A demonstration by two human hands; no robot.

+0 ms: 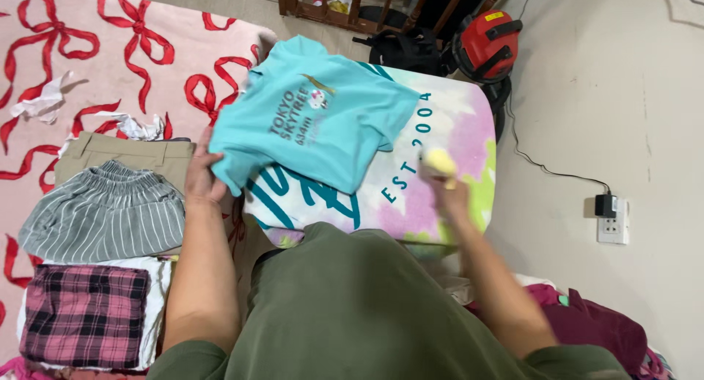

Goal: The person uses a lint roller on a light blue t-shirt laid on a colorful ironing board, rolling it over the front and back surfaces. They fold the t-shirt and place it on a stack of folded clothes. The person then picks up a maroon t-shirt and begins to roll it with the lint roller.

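Note:
A small turquoise T-shirt [323, 123] with a printed front lies spread on a tie-dye padded board [455, 152] in front of me. My left hand [202, 176] grips the shirt's lower left edge. My right hand [449, 193], blurred by motion, hovers over the board to the right of the shirt and is closed on a small pale yellow object [440, 160]; what that object is I cannot tell.
To my left, folded clothes are stacked on a pink bedspread with red bows [66, 50]: khaki shorts [125, 154], a grey striped garment [106, 215], a pink plaid piece [84, 314]. A red vacuum [485, 46] and a wall socket [612, 218] lie to the right.

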